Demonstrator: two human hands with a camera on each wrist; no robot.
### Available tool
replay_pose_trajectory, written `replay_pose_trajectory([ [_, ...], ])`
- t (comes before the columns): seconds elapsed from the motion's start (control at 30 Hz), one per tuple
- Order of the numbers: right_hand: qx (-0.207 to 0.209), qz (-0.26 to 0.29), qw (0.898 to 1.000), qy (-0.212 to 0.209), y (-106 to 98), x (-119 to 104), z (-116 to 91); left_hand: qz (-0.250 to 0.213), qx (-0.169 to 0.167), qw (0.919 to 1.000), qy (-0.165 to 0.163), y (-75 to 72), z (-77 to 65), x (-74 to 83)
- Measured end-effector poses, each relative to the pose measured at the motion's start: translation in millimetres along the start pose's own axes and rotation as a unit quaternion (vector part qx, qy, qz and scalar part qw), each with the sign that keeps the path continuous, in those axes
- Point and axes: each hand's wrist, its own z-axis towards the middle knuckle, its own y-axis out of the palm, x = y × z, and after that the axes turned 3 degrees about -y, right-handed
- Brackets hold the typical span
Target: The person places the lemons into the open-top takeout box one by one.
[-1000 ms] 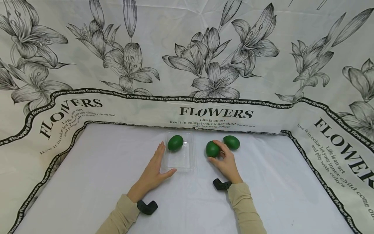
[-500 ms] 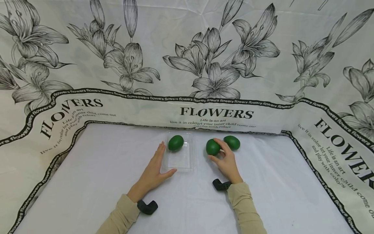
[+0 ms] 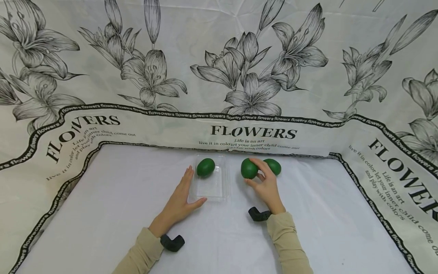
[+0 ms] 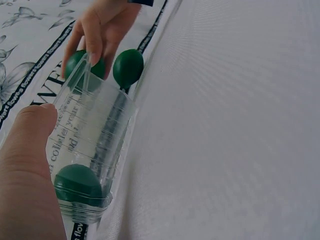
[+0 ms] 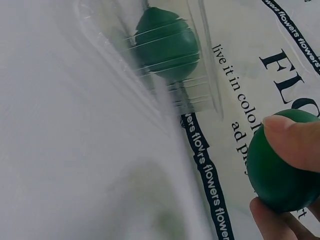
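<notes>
My right hand (image 3: 268, 186) pinches a smooth green lime (image 3: 249, 168) between thumb and fingers, seen close in the right wrist view as a glossy lime (image 5: 280, 165). It looks slightly raised off the cloth. A second lime (image 3: 273, 166) lies just behind that hand, partly hidden by it. To the left, a clear plastic box (image 3: 222, 190) holds another lime (image 3: 205, 167) at its far end. My left hand (image 3: 178, 201) rests along the box's left side, fingers straight and thumb spread at the near edge. In the left wrist view its thumb (image 4: 30, 145) lies against the clear wall.
A white cloth (image 3: 102, 213) covers the table. Behind and at both sides rises a flower-printed curtain (image 3: 253, 133) with lettering and black bands. Each wrist carries a black camera mount, the left mount (image 3: 172, 242) and the right mount (image 3: 259, 214).
My right hand and its lime have risen a little, moving slightly away from me, and now cover more of the lime behind. The left hand and the box have stayed still.
</notes>
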Motion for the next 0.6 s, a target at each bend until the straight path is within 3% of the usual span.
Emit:
replay_pose_trajectory([
  [0.33, -0.001, 0.010, 1.000, -0.002, 5, -17, 10, 0.003, 0.016, 0.9997, 0.020, 2.1, 0.7, -1.8],
  [0.6, -0.007, 0.037, 0.999, -0.018, 17, -29, 16, 0.001, 0.008, 0.9999, 0.010, 0.7, 0.9, -0.2],
])
